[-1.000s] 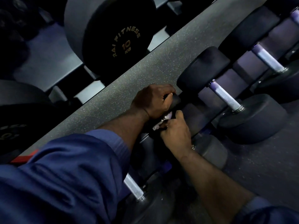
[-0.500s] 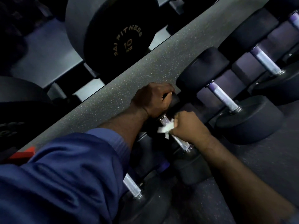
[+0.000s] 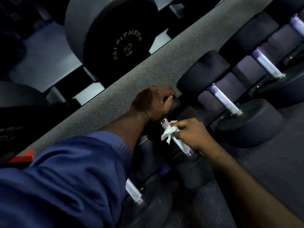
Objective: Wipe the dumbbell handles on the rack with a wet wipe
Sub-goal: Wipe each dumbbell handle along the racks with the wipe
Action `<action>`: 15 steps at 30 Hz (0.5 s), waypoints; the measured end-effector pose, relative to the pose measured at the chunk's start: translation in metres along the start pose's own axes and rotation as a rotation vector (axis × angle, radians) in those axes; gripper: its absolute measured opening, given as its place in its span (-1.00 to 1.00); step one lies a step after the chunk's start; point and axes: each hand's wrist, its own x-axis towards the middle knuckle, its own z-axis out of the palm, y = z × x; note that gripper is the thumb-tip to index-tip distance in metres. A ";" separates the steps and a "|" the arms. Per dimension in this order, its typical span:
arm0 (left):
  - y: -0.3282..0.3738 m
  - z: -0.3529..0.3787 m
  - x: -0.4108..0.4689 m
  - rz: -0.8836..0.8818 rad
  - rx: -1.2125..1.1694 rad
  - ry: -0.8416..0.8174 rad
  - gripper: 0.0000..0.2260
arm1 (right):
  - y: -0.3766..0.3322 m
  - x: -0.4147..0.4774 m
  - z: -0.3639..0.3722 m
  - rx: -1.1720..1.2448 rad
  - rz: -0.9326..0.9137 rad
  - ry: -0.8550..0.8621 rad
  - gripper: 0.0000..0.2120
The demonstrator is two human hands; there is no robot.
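A row of black dumbbells lies on a low rack. The middle dumbbell has a knurled silver handle (image 3: 180, 142). My right hand (image 3: 191, 134) pinches a crumpled white wet wipe (image 3: 168, 131) against that handle, near its upper end. My left hand (image 3: 154, 103) grips the far black head (image 3: 176, 102) of the same dumbbell. Its near head (image 3: 194, 171) sits below my right wrist. Another dumbbell handle (image 3: 224, 100) is to the right, and a further one (image 3: 266, 64) beyond it. A nearer handle (image 3: 133, 192) shows under my left sleeve.
A speckled grey shelf edge (image 3: 131, 74) runs diagonally above the dumbbells. A large 10 kg dumbbell head (image 3: 121, 40) sits on the upper shelf. Dark rubber floor (image 3: 271, 162) lies to the right. A red piece (image 3: 23, 157) shows at the left.
My right hand has slid with the wipe from over the handle's top to its side, uncovering most of the silver handle. The left hand stays on the far head.
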 end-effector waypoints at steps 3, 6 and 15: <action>0.001 -0.001 -0.002 -0.008 -0.012 0.011 -0.68 | 0.009 0.005 0.002 0.015 0.038 0.004 -0.82; 0.003 -0.002 -0.003 0.001 -0.021 0.023 -0.70 | 0.010 0.007 0.012 -0.071 -0.058 0.111 -0.76; -0.002 0.001 -0.001 -0.002 -0.019 0.021 -0.70 | 0.015 0.014 0.009 -0.112 -0.004 0.097 -0.82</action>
